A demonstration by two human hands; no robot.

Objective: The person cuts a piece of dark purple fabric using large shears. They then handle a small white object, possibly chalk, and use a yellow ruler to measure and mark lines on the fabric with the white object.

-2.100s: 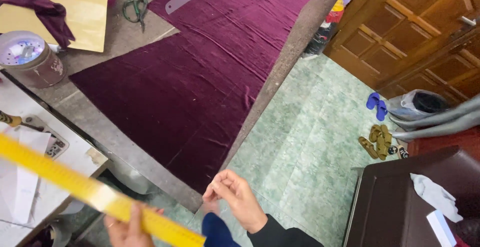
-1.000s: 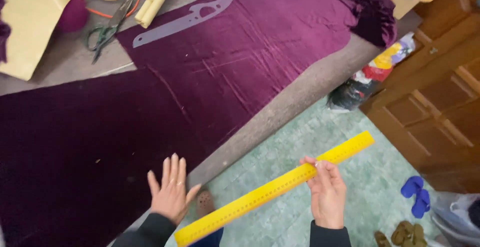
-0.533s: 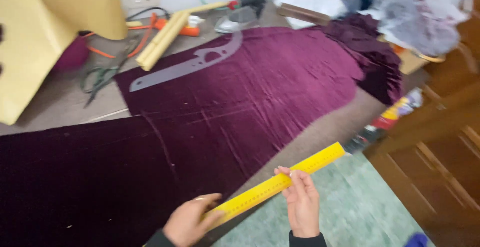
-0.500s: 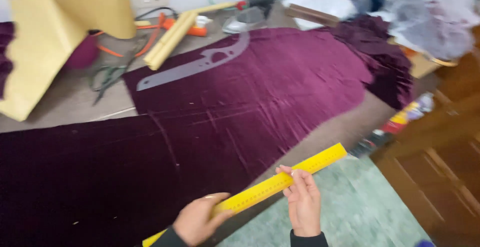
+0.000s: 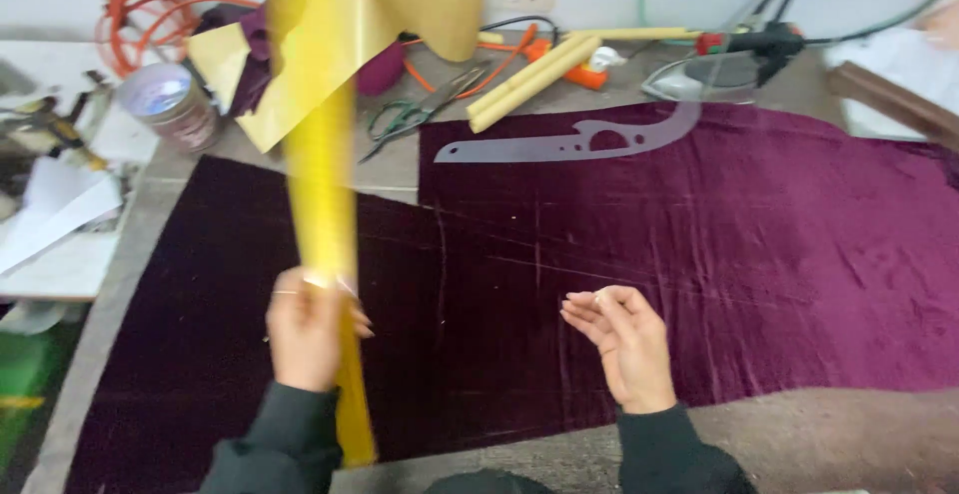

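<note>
Swung round since half a second ago: the long yellow plastic ruler [image 5: 322, 214], which both hands then held slanting along the bench's near edge, now stands in the left hand [image 5: 305, 339] alone, and the right hand [image 5: 624, 346] has come off it.

Nearest me, the left hand's fingers [image 5: 352, 316] are clenched round the ruler low on its length. A short stub shows below the fist, beside the dark sleeve; the long part runs up and away from me. It is motion-blurred, so I cannot tell whether it touches the cloth or is lifted off it.

Right hand, same depth, well apart to the right. It hovers palm-up over the dark purple velvet cloth [image 5: 699, 234], fingers [image 5: 587, 304] loosely curled, gripping nothing that I can see.

Key relation: the ruler's long axis runs near-to-far, roughly parallel to the faint chalk lines on the velvet between the hands. Ruler lies left of those lines; left hand is on it, right hand is the farther one.

Beyond, on the cloth's far edge: a clear plastic curved pattern ruler [image 5: 569, 142]. Past that on the grey bench [image 5: 395, 169]: green-handled scissors [image 5: 410, 114], folded tan pattern paper [image 5: 350, 34], a round tin [image 5: 170, 104] at far left.
</note>
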